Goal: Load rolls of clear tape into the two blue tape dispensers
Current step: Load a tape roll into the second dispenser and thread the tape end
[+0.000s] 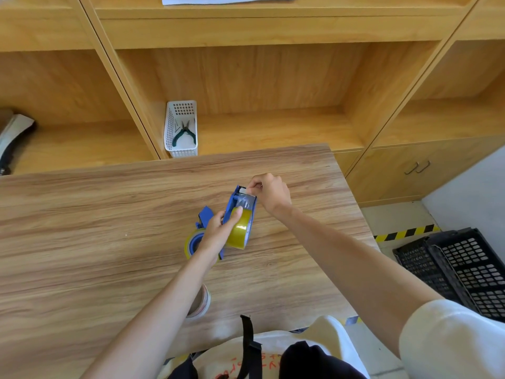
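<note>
One blue plastic tape dispenser (202, 231) lies loaded on the worktop (109, 228); the left hand (218, 236) grips the second dispenser (240, 212), the right hand (269, 191) pinching its tape end at the cutter.

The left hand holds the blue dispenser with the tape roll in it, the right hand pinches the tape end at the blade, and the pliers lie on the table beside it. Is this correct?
Not quite. The pliers are not on the table; they lie in the white basket on the shelf behind it, as the head view shows. The rest holds: the left hand holds the blue dispenser with the tape roll, and the right hand pinches the tape end at the blade.
</note>
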### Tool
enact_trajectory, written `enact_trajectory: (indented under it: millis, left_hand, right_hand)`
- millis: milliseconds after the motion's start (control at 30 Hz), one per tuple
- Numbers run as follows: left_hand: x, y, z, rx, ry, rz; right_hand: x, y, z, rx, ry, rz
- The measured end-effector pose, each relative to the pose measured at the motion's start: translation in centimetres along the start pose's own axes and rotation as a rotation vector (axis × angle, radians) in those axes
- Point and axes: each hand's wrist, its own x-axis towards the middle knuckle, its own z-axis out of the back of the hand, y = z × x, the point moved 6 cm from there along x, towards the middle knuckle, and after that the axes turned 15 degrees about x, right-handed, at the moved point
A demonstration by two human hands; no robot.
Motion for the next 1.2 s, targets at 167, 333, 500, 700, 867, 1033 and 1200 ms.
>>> enact_trajectory:
  millis: [167, 333, 500, 700, 867, 1033, 1200]
  left_hand:
    - [0.5, -0.3, -0.4, 0.033, 0.071, -0.007]
    - [0.8, -0.4, -0.4, 0.002, 0.156, 0.011]
    - [-0.2, 0.1, -0.3, 0.044, 0.285, -0.009]
    - [-1.5, 0.3, -0.7, 0.043, 0.357, -0.053]
    - [-1.2, 1.5, -0.1, -0.039, 0.275, -0.029]
    - [-1.1, 1.4, -0.3, -0.072, 0.264, -0.014]
    - [-1.1, 1.2, -0.1, -0.038, 0.273, -0.071]
  right_hand:
    - [0.2, 0.0, 0.1, -0.045, -0.004, -0.023]
    - [0.7, 0.3, 0.3, -0.062, -0.023, -0.034]
    - [1.6, -0.1, 1.1, -0.088, -0.063, -0.077]
    - [2.2, -0.8, 1.6, -0.077, -0.045, -0.088]
    - [2.2, -1.8, 1.5, -0.010, 0.022, -0.134]
    - [1.6, -3.5, 0.6, 0.072, 0.084, -0.183]
    - [1.5, -4.6, 0.8, 0.150, 0.013, -0.205]
